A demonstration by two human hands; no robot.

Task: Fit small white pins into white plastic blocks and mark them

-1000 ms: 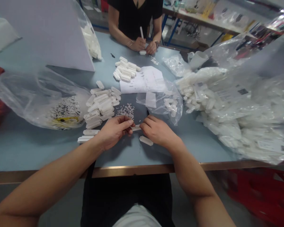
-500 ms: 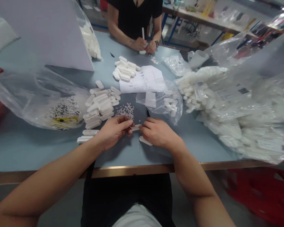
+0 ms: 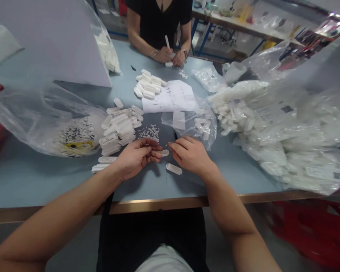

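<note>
My left hand [image 3: 140, 156] holds a small, slim white plastic piece [image 3: 164, 152], whose right end sticks out past the fingertips. Just right of it is my right hand [image 3: 189, 153], its fingers drawn together and apart from that piece; whatever they pinch is too small to make out. Below the fingers, a long white plastic housing [image 3: 174, 169] lies on the table. Beyond my left hand is a scatter of tiny white parts [image 3: 149, 132]. A stack of similar white housings [image 3: 119, 126] stands to its left.
A transparent bag of small parts [image 3: 76, 132] lies left, and bagged white pieces [image 3: 286, 128] pile up right. A paper sheet [image 3: 170, 96] lies ahead beside more white pieces [image 3: 149, 84]. Across the table [image 3: 59, 185], a co-worker's hands [image 3: 171, 56] hold a white stick-like tool.
My right hand has drawn back from the white piece and lifted slightly, uncovering more of the housing below. My left fingers have loosened a little around the piece.
</note>
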